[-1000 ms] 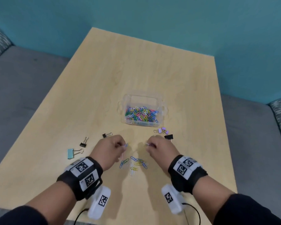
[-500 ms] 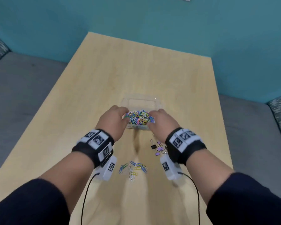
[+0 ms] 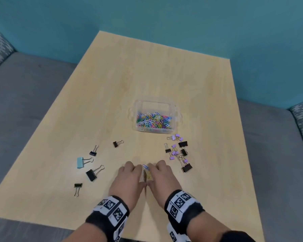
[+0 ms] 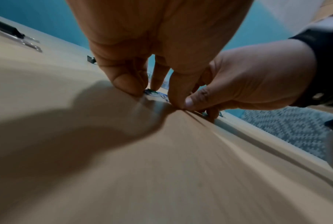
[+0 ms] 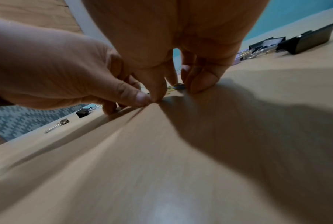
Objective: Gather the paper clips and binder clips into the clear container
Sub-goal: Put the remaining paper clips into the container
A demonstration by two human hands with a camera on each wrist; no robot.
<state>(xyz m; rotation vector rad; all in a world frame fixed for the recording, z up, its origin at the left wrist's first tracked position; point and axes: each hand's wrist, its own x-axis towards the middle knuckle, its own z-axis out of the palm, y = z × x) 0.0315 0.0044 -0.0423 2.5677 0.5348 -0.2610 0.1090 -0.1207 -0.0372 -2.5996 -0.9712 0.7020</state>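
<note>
The clear container (image 3: pixel 175 109) sits mid-table, half full of coloured paper clips (image 3: pixel 154 120). Nearer me, a small pile of loose paper clips (image 3: pixel 146 167) lies between my two hands. My left hand (image 3: pixel 136 170) and right hand (image 3: pixel 154 169) are cupped side by side around that pile, fingers curled down with tips on the table. In the left wrist view, the left hand (image 4: pixel 152 97) closes on the loose paper clips (image 4: pixel 152 92). The right hand (image 5: pixel 177 91) does the same in its own view, with thumbs touching. Most of the pile is hidden under the fingers.
Binder clips lie scattered on the wooden table (image 3: pixel 147 75): a light blue one (image 3: pixel 80 162) and several black ones (image 3: pixel 91 174) on the left, and a cluster of purple and black ones (image 3: pixel 179 152) on the right below the container. Grey sofa cushions surround the table.
Half a second ago both hands were over the container. They have pulled back toward me and now close around the loose paper clips near the front of the table.
</note>
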